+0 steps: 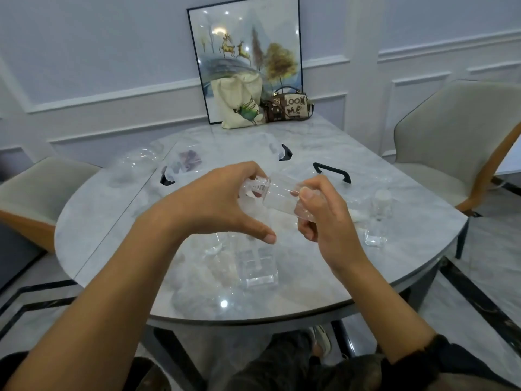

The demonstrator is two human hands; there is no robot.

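Clear jar (279, 194) held sideways above table (366, 153), btwn both hands: L hand (222, 201) fingers curled round its cap (258, 187), R hand (321, 213) gripping the base end.

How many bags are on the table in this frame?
2. A cream canvas tote bag stands at the far edge of the grey marble table, against the framed deer picture. A brown patterned handbag sits just right of it. No others show.
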